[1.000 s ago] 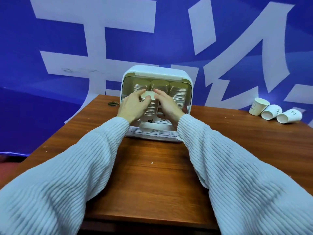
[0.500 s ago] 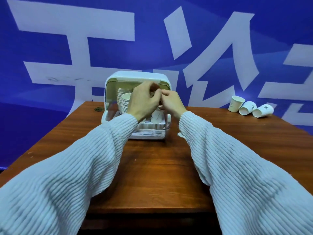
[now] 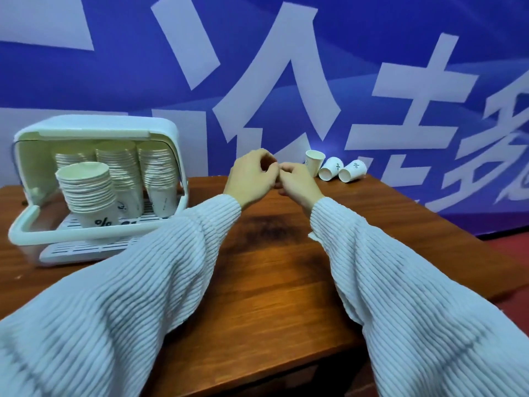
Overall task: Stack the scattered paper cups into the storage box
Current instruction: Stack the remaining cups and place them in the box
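Note:
The white storage box point(image 3: 20, 227) stands open at the left of the table. Inside it are several upside-down stacks of paper cups; the front stack point(image 3: 88, 190) leans a little. Three loose paper cups lie at the table's far right: one upright point(image 3: 314, 162), two on their sides point(image 3: 330, 169) point(image 3: 352, 171). My left hand point(image 3: 252, 176) and my right hand point(image 3: 297, 183) hover together over the middle of the table, fingers curled, fingertips touching, nothing visible in them. They are to the right of the box and just short of the loose cups.
The brown wooden table point(image 3: 266, 267) ends at its right edge near the loose cups. A blue banner with large white characters point(image 3: 286, 81) hangs right behind the table. A dark red floor point(image 3: 512, 253) shows at the right.
Both hands have left the cup stack in the box and moved right, toward the loose cups. My view has swung right, so the box now sits at the left.

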Demonstrator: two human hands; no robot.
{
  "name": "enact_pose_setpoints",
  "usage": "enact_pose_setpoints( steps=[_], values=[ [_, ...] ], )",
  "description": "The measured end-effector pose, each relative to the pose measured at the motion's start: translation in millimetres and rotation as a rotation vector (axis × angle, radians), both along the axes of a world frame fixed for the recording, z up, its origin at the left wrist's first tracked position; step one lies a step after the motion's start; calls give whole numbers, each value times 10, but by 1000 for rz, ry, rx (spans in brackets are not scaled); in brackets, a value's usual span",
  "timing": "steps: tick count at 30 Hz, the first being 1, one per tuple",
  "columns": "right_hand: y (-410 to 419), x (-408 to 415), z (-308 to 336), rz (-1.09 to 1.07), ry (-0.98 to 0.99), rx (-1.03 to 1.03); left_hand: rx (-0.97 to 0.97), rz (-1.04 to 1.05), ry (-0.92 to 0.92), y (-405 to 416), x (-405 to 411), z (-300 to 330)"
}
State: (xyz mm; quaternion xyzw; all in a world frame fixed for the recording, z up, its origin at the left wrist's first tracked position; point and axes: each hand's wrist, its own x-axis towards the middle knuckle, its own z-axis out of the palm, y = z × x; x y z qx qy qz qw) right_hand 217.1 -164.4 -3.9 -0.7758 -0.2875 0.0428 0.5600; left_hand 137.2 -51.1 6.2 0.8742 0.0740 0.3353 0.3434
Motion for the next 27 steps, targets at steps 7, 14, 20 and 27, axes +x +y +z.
enact_pose_setpoints(
  steps=[7,14,20,27],
  values=[
    [-341,695,-227,-82,12,-28,-25,-80,43,-268,685,-213],
    [-661,1548,-506,-266,21,-22,-47,-104,119,-373,1377,-526],
    [-879,2357,-654,-506,-40,-91,-102,-127,169,-410,2030,-736],
    [-1073,3251,-750,-614,-17,-158,-119,-123,247,-437,2398,-1020]
  ],
)
